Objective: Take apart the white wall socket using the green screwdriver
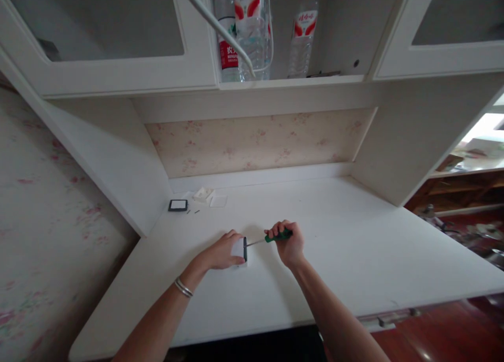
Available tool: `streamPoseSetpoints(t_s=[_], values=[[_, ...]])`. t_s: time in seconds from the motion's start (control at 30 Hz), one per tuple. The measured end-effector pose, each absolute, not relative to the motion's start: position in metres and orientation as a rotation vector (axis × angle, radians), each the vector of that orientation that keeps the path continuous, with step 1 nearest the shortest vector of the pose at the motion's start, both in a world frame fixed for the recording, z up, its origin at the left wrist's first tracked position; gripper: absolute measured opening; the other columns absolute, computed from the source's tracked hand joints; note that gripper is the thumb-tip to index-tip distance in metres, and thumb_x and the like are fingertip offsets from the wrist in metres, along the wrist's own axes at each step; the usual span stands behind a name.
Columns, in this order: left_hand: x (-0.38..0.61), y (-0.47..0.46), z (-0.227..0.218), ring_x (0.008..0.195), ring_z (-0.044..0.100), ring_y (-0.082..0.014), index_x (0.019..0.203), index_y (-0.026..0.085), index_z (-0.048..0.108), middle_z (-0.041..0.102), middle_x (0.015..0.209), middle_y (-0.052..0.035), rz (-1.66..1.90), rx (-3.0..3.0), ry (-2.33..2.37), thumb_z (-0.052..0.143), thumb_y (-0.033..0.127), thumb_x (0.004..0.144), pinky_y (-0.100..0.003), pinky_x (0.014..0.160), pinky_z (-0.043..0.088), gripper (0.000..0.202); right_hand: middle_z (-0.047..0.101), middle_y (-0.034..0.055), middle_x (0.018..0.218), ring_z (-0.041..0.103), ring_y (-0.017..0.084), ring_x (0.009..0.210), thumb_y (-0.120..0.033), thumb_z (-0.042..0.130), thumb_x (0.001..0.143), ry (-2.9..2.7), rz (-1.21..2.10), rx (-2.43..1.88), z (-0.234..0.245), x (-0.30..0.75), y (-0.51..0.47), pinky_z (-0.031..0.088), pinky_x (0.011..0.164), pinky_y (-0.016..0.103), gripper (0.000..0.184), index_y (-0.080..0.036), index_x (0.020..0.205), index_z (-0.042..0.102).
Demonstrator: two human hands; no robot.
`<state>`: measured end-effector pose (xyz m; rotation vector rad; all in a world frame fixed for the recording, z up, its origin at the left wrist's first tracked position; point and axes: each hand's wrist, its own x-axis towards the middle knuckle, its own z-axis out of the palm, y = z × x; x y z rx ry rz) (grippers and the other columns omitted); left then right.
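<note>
The left hand (223, 253) was clamped on a small white box (238, 248), thumb and fingers on opposite sides, low over the near half of the white desk (346, 246). The right hand (292, 245) was closed around the green handle of a screwdriver (269, 238), its shaft reaching the box's dark edge; tip engagement could not be determined. The box was judged light, stiff and somewhat slippery, best held by its sides, clear of the tip. Farther back lay a black-framed panel (178, 205), two dark slivers (197, 211) and a clear plate (218, 201).
</note>
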<state>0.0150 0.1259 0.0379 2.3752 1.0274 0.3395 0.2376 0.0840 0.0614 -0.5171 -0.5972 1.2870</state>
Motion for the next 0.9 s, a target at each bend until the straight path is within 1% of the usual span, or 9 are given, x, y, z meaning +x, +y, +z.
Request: streamPoseSetpoints(t_s=[0.17,0.33,0.47,0.57,0.63,0.73,0.8,0.9], values=[[0.016,0.128,0.037,0.112,0.048,-0.0243,0.122,0.022,0.05,0.05,0.118,-0.0065,0.339,2.367,1.022,0.074,0.039,0.065,-0.035,0.1,0.037,0.064,0.047,-0.0022,0.054,0.051,0.016,0.055,-0.03,0.045,0.074,-0.333,1.223,-0.462,0.025,0.243,0.065,0.047,0.08,0.045,0.023,-0.021,0.053,0.048],[0.018,0.127,0.037,0.11,0.049,-0.0242,0.121,0.022,0.05,0.051,0.117,-0.0064,0.351,2.385,1.035,0.075,0.039,0.063,-0.035,0.1,0.038,0.066,0.051,-0.0011,0.056,0.054,0.017,0.059,-0.028,0.047,0.072,-0.138,1.168,-0.481,0.006,0.231,0.057,0.048,0.082,0.045,0.02,-0.022,0.053,0.052],[0.017,0.127,0.04,0.108,0.051,-0.0248,0.12,0.021,0.052,0.054,0.115,-0.0068,0.348,2.385,1.04,0.076,0.042,0.061,-0.036,0.098,0.039,0.067,0.053,-0.0012,0.058,0.055,0.015,0.061,-0.025,0.049,0.073,-0.164,1.129,-0.498,0.013,0.231,0.061,0.049,0.081,0.041,0.021,-0.021,0.054,0.055],[0.016,0.127,0.044,0.108,0.052,-0.0241,0.117,0.021,0.055,0.055,0.115,-0.0065,0.396,2.385,1.027,0.076,0.045,0.061,-0.035,0.097,0.04,0.065,0.055,-0.001,0.06,0.056,0.016,0.063,-0.026,0.05,0.076,-0.245,1.162,-0.505,0.023,0.236,0.062,0.049,0.082,0.039,0.022,-0.02,0.056,0.057],[0.015,0.127,0.046,0.111,0.051,-0.0238,0.117,0.021,0.055,0.054,0.119,-0.0071,0.483,2.363,1.037,0.074,0.047,0.064,-0.035,0.099,0.04,0.063,0.055,-0.0012,0.06,0.057,0.016,0.064,-0.03,0.051,0.079,-0.269,1.177,-0.504,0.027,0.238,0.061,0.049,0.083,0.04,0.025,-0.021,0.057,0.057],[0.012,0.127,0.046,0.116,0.049,-0.0233,0.122,0.019,0.052,0.053,0.124,-0.0089,0.619,2.284,1.073,0.068,0.047,0.072,-0.036,0.102,0.038,0.059,0.055,-0.0021,0.061,0.058,0.015,0.065,-0.037,0.053,0.083,-0.283,1.165,-0.516,0.031,0.237,0.057,0.05,0.083,0.04,0.029,-0.021,0.059,0.056],[0.006,0.132,0.043,0.119,0.047,-0.0233,0.126,0.019,0.05,0.052,0.127,-0.0093,0.694,2.235,1.119,0.064,0.047,0.076,-0.037,0.104,0.036,0.059,0.056,-0.0023,0.063,0.059,0.016,0.068,-0.038,0.058,0.082,-0.328,1.151,-0.574,0.033,0.236,0.055,0.05,0.081,0.038,0.026,-0.021,0.062,0.057],[-0.013,0.147,0.036,0.123,0.045,-0.0241,0.13,0.019,0.046,0.049,0.132,-0.0094,0.782,2.212,1.232,0.061,0.048,0.077,-0.039,0.106,0.033,0.062,0.06,-0.001,0.07,0.061,0.017,0.074,-0.035,0.069,0.075,-0.487,1.129,-0.78,0.038,0.236,0.053,0.051,0.077,0.034,0.019,-0.02,0.069,0.06]])
